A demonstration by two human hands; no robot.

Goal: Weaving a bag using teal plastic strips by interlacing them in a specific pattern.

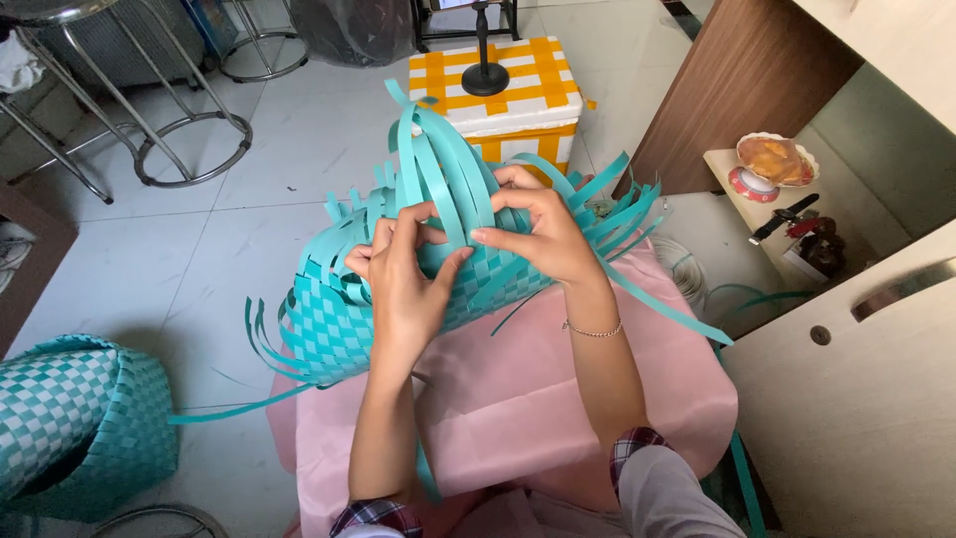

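Teal plastic strips, woven into a half-made basket (398,299) on our pink-covered lap.
Our left hand (403,289) and right hand (543,234) both pinch flat glossy strips at its checkered wall.

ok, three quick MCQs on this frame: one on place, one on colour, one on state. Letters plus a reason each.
1. Where is the finished woven basket?
A. lower left, on the floor
B. on the pink cloth
C. on a stool

2. What colour are the loose strips being woven?
A. yellow
B. teal
C. pink

3. What are the hands doing?
A. resting flat
B. both pinching strips on the half-woven basket
C. one holds scissors

Answers:
1 A: it sits on the tiles, away from the pink cloth.
2 B: all strips are teal.
3 B: left hand and right hand both grip strips.
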